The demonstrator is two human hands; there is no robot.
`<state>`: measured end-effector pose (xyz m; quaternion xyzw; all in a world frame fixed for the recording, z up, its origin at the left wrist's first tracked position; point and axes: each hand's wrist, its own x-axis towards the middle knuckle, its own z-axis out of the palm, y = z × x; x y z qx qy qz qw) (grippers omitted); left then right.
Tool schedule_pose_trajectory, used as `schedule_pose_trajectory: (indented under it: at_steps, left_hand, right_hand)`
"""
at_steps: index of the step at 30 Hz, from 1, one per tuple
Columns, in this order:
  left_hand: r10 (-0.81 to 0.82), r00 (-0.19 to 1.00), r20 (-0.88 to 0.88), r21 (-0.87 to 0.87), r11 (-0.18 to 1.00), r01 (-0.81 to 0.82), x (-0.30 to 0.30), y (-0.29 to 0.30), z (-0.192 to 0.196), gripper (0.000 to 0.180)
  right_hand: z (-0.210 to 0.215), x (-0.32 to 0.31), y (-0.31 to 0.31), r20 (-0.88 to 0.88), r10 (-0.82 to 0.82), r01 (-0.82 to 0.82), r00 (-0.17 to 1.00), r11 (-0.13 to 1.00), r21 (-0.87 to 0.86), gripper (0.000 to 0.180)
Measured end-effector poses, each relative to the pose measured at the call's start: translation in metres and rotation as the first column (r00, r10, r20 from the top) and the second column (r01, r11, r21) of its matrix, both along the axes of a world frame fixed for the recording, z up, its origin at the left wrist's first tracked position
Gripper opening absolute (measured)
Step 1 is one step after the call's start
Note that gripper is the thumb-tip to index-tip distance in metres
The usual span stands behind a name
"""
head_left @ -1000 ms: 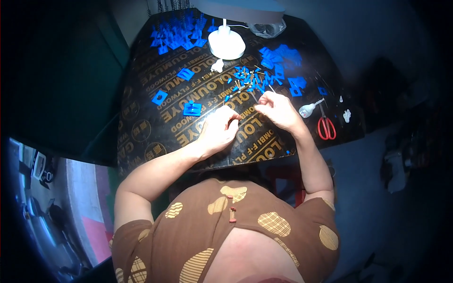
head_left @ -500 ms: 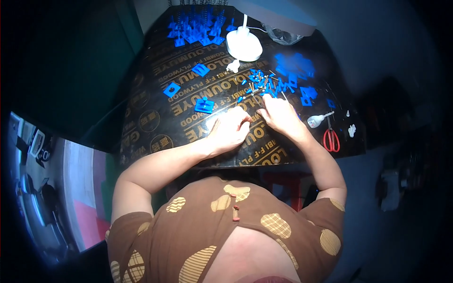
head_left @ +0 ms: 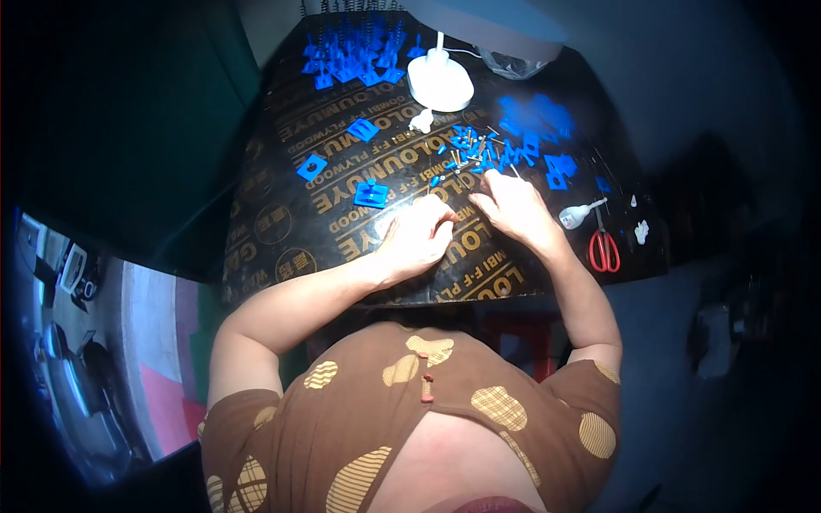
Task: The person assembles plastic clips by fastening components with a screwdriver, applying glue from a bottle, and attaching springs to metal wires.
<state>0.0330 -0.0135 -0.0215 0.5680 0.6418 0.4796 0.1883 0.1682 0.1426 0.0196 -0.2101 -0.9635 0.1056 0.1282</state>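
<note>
My left hand [head_left: 419,239] rests on the black printed board [head_left: 282,222] with its fingers curled inward; whether it holds anything is too small to tell. My right hand [head_left: 513,209] lies just to its right, fingertips reaching into the near edge of a loose heap of small blue plastic pieces and thin metal pins [head_left: 475,154]. Whether those fingers pinch a piece is hidden. The two hands are almost touching. A blue square part [head_left: 370,194] lies left of my left hand.
A white lamp base [head_left: 440,81] stands at the back, with several blue assembled parts [head_left: 351,56] behind it to the left and another blue pile [head_left: 534,120] at the right. Red scissors [head_left: 604,250] and a small white bottle [head_left: 577,214] lie near the right edge.
The view has tilted, so the board sits a little higher and further right in the picture. Both hands stay close together at the same spot by the heap.
</note>
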Motion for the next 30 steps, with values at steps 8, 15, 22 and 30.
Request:
schedule_pose_trajectory:
  at_steps: [8, 15, 22, 30]
  left_hand:
    - [-0.105, 0.992, -0.075, 0.227, 0.966, 0.120, 0.000, -0.006, 0.022, 0.014]
    - [0.080, 0.992, -0.093, 0.329, 0.943, -0.045, -0.023, -0.034, 0.066, 0.018]
    - [0.328, 0.943, 0.056, 0.147, 0.931, -0.333, -0.091, -0.065, 0.046, 0.015]
    - [0.275, 0.954, -0.118, -0.028, 0.960, -0.280, -0.106, -0.066, 0.022, 0.027]
  right_hand:
    - [0.023, 0.043, -0.007, -0.136, -0.197, 0.152, 0.971, 0.945, -0.289, 0.022]
    - [0.020, 0.076, -0.018, -0.282, -0.253, 0.172, 0.925, 0.943, -0.283, 0.015]
    - [0.004, 0.074, -0.022, -0.314, -0.222, 0.148, 0.923, 0.959, -0.241, 0.013]
    - [-0.010, 0.055, -0.019, -0.244, -0.199, 0.152, 0.949, 0.968, -0.198, 0.018]
